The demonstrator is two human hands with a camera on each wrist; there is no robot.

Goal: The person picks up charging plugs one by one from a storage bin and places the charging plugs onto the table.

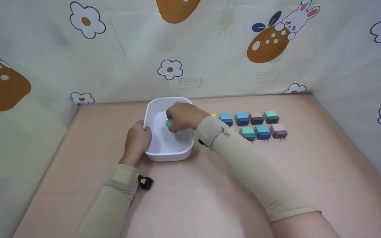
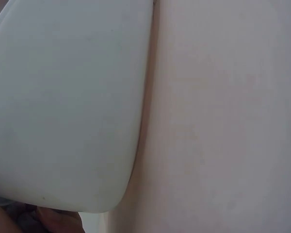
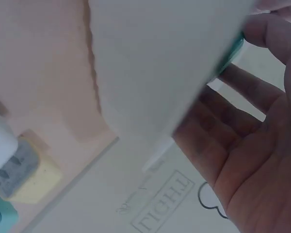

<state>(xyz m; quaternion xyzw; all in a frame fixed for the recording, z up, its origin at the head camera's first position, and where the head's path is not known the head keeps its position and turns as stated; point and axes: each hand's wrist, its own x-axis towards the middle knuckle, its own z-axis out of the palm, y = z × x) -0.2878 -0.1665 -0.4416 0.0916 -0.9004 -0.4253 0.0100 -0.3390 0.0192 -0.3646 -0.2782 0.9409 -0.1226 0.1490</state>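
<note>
A white plastic bin (image 1: 164,154) stands on the table, its outer wall (image 2: 68,107) filling much of the left wrist view. My left hand (image 1: 137,138) grips the bin's left rim, thumb on the inner side. Inside the bin, low over its floor, my right hand (image 1: 184,115) pinches a green plug charger (image 1: 169,123). The right wrist view shows a green edge of this charger (image 3: 232,54) between thumb and fingers; the bin wall and the fingers hide most of it.
Right of the bin lie two rows of plug chargers, prongs toward me, among them a blue charger (image 1: 263,132), a mauve charger (image 1: 279,131) and a green charger (image 1: 271,116). My right forearm partly covers the rows. A patterned cloth wall (image 1: 127,72) borders the table's back.
</note>
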